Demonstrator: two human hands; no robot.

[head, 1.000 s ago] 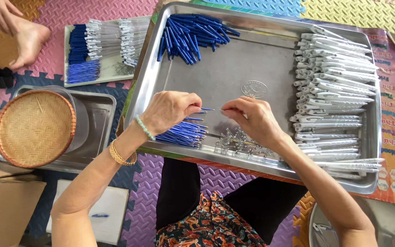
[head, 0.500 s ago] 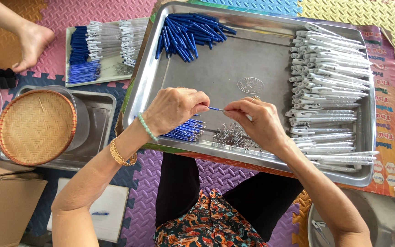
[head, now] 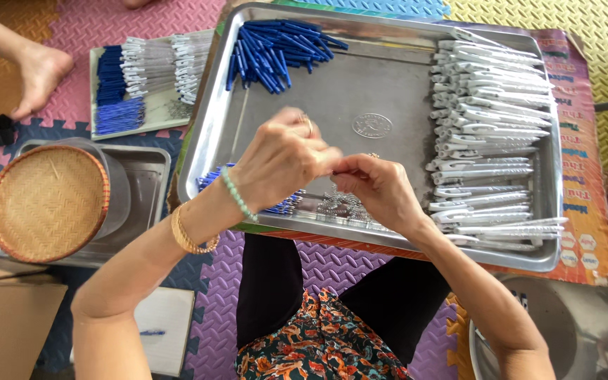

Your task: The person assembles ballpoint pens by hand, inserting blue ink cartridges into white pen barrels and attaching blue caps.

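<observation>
Left hand [head: 283,158] and right hand [head: 378,186] pinched together on a small part over steel tray [head: 388,91] — white barrels [head: 490,127] stacked, blue caps [head: 276,46] still loose — judged midway.

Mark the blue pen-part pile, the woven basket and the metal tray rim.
blue pen parts [head: 279,46], head view, middle of the pile
woven basket [head: 47,203], head view, centre of the weave
metal tray [head: 202,141], head view, left rim

Two metal trays [head: 198,151] [head: 150,184], one basket [head: 47,203], seemingly one box [head: 8,331].
</observation>
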